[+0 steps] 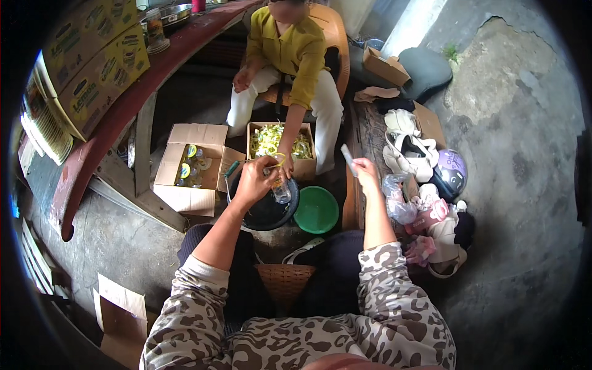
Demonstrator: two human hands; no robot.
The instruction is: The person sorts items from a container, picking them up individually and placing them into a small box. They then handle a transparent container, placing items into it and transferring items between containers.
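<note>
My left hand (258, 181) pinches a thin yellow plastic strip (280, 159), bent into a loop, over a black basin (263, 217). A clear plastic cup (281, 192) with print on its side hangs just below; whether my fingers or the co-worker's hand (287, 164) hold it, I cannot tell. Off to the right, my right hand (366, 175) grips a flat pale blade-like tool (348, 159), its tip pointing up and left. Opposite me, a cardboard box (305, 170) full of yellow and clear plastic scraps (268, 138) stands before the seated co-worker.
Left of the basin, an open carton (185, 201) holds several cups. A green basin (317, 210) sits at its right. A wooden bench (358, 194), bags (411, 157) and a purple helmet (451, 169) line the right. Printed cartons (104, 76) stand on a red-edged table (118, 115).
</note>
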